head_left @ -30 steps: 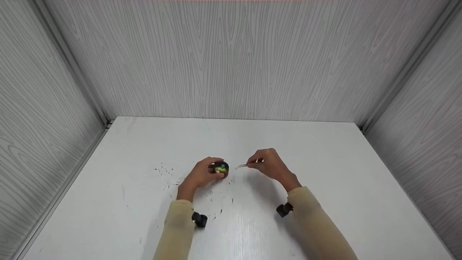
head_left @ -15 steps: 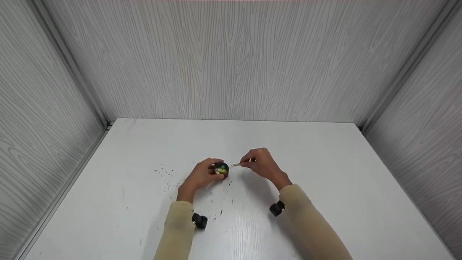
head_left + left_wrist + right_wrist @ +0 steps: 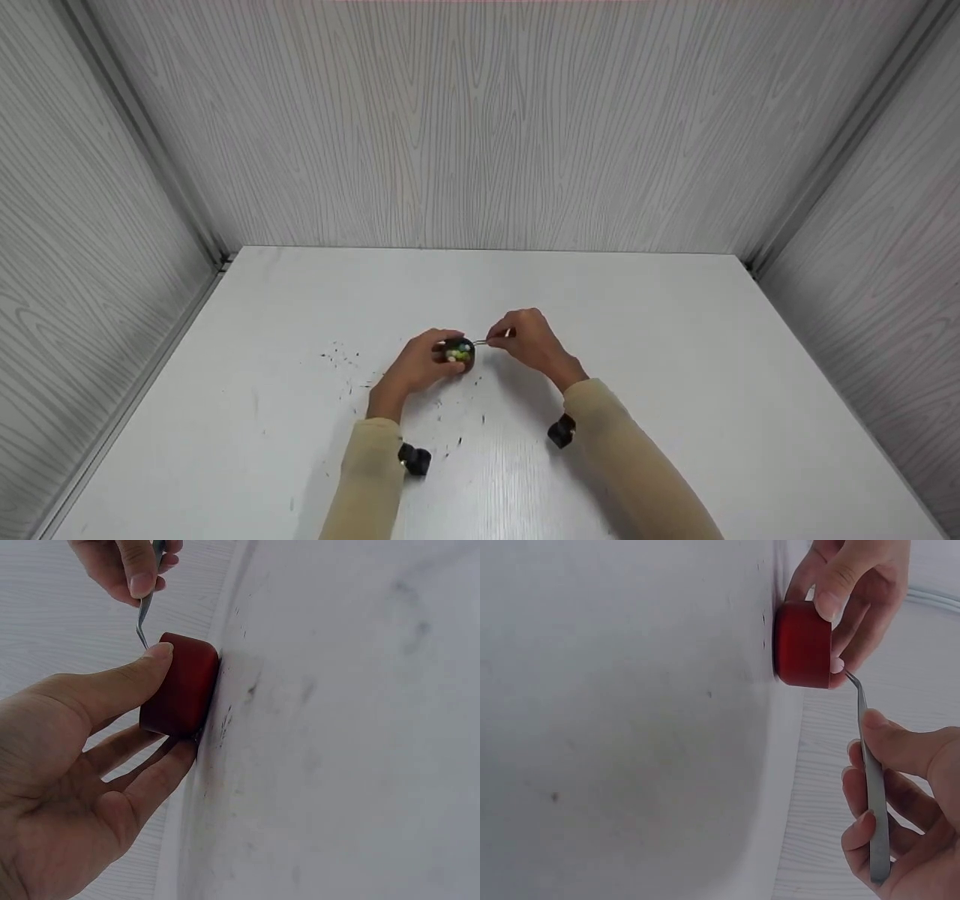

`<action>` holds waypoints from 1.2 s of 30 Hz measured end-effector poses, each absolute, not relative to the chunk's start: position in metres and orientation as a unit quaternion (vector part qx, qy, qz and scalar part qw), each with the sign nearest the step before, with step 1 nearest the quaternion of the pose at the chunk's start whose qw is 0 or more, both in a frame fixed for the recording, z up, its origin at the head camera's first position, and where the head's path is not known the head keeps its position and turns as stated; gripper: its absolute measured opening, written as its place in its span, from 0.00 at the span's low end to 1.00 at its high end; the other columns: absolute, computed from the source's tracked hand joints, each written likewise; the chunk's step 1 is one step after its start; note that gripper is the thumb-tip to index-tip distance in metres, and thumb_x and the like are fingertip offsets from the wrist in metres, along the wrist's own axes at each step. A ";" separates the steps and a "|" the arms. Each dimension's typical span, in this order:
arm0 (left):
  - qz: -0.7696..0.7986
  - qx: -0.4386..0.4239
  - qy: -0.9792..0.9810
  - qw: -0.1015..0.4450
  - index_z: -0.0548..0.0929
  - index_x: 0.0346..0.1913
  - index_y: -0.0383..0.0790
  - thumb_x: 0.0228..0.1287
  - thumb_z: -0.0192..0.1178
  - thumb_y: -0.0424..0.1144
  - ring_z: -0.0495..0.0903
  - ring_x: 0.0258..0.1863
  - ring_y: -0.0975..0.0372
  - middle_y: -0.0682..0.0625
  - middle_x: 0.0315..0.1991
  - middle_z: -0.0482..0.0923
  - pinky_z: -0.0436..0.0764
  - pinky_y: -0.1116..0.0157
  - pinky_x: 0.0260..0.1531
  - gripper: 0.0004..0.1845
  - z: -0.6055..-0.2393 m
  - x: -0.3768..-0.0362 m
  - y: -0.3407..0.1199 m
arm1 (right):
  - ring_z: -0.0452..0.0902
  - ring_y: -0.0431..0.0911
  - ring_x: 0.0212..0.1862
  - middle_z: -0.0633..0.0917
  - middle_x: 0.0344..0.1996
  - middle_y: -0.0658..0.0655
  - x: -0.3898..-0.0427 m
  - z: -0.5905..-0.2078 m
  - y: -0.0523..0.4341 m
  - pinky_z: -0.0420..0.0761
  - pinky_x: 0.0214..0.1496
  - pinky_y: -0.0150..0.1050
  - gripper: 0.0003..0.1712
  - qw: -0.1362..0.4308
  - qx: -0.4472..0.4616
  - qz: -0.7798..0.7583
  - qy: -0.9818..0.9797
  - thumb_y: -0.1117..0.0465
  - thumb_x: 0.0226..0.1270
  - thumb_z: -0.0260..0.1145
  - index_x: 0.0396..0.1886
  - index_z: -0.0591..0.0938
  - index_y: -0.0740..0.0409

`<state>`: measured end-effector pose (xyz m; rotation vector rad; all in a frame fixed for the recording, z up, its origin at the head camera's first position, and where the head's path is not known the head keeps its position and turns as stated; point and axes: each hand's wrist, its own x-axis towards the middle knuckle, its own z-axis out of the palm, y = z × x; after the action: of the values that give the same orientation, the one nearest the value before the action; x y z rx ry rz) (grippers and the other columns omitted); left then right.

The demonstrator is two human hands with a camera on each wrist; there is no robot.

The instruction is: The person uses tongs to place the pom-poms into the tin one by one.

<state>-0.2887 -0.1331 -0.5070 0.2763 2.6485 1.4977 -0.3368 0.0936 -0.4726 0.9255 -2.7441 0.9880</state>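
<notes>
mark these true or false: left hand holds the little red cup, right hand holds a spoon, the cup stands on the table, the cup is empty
The left hand holds the small red cup: true, thumb and fingers curl round its sides.
The right hand holds a spoon: false, it pinches metal tweezers whose tips reach the cup's rim.
The cup stands on the white table: true, its base rests on it.
The cup is empty: false, the head view shows small yellow, green and blue pieces inside it.

cup on table | tweezers right of cup
</notes>
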 end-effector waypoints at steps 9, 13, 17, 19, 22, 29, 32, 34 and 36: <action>0.492 0.098 0.864 0.042 0.79 0.68 0.41 0.66 0.70 0.35 0.77 0.68 0.42 0.41 0.64 0.78 0.76 0.46 0.69 0.27 -0.506 -0.289 -0.134 | 0.85 0.45 0.36 0.92 0.33 0.56 -0.340 -0.480 0.088 0.84 0.38 0.37 0.03 0.049 0.307 0.317 -0.896 0.66 0.65 0.74 0.35 0.93 0.57; 0.492 0.097 0.864 0.043 0.79 0.68 0.41 0.67 0.70 0.35 0.77 0.68 0.42 0.41 0.65 0.78 0.76 0.46 0.70 0.27 -0.506 -0.289 -0.134 | 0.85 0.45 0.35 0.91 0.33 0.57 -0.340 -0.482 0.086 0.84 0.37 0.36 0.03 0.047 0.309 0.320 -0.894 0.67 0.65 0.74 0.35 0.93 0.58; 0.494 0.094 0.863 0.044 0.79 0.68 0.42 0.66 0.70 0.35 0.77 0.68 0.42 0.41 0.65 0.78 0.76 0.46 0.70 0.28 -0.506 -0.288 -0.134 | 0.84 0.44 0.35 0.91 0.34 0.56 -0.339 -0.482 0.086 0.84 0.37 0.35 0.04 0.043 0.306 0.321 -0.895 0.67 0.65 0.74 0.37 0.93 0.59; 0.493 0.093 0.864 0.044 0.78 0.69 0.42 0.66 0.70 0.35 0.77 0.68 0.43 0.41 0.65 0.78 0.76 0.46 0.70 0.28 -0.506 -0.288 -0.134 | 0.84 0.44 0.35 0.91 0.34 0.56 -0.338 -0.482 0.086 0.83 0.37 0.35 0.04 0.040 0.301 0.320 -0.897 0.67 0.65 0.74 0.37 0.93 0.58; 0.495 0.093 0.863 0.045 0.78 0.69 0.42 0.66 0.70 0.35 0.76 0.69 0.42 0.40 0.66 0.77 0.75 0.46 0.70 0.28 -0.507 -0.288 -0.134 | 0.84 0.44 0.35 0.91 0.34 0.56 -0.337 -0.483 0.088 0.83 0.37 0.35 0.04 0.040 0.298 0.321 -0.898 0.67 0.65 0.74 0.37 0.93 0.58; 0.497 0.091 0.861 0.053 0.78 0.69 0.42 0.67 0.70 0.34 0.76 0.69 0.42 0.40 0.66 0.77 0.75 0.46 0.71 0.28 -0.508 -0.290 -0.134 | 0.85 0.44 0.36 0.91 0.34 0.56 -0.335 -0.480 0.096 0.85 0.39 0.37 0.04 0.053 0.303 0.324 -0.895 0.67 0.65 0.74 0.37 0.93 0.58; 0.492 0.092 0.864 0.051 0.78 0.69 0.42 0.67 0.70 0.35 0.77 0.69 0.42 0.40 0.65 0.77 0.76 0.46 0.70 0.28 -0.510 -0.290 -0.135 | 0.85 0.45 0.37 0.91 0.35 0.56 -0.334 -0.479 0.102 0.85 0.39 0.37 0.04 0.057 0.303 0.327 -0.893 0.67 0.64 0.74 0.38 0.93 0.58; 0.488 0.095 0.866 0.050 0.78 0.69 0.42 0.66 0.70 0.35 0.77 0.68 0.43 0.40 0.65 0.77 0.76 0.47 0.70 0.28 -0.510 -0.290 -0.135 | 0.85 0.45 0.38 0.91 0.36 0.56 -0.334 -0.478 0.108 0.84 0.40 0.36 0.05 0.057 0.302 0.330 -0.893 0.67 0.65 0.74 0.39 0.93 0.58; 0.486 0.095 0.867 0.049 0.78 0.69 0.42 0.66 0.70 0.35 0.77 0.68 0.43 0.40 0.65 0.77 0.76 0.47 0.70 0.28 -0.510 -0.290 -0.134 | 0.85 0.45 0.38 0.91 0.36 0.57 -0.334 -0.476 0.114 0.84 0.41 0.36 0.06 0.057 0.300 0.332 -0.893 0.68 0.65 0.74 0.39 0.93 0.58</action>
<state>-0.2903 -0.1344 -0.5097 0.2909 2.6431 1.4821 -0.3335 0.1141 -0.4759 0.9101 -2.7065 1.0059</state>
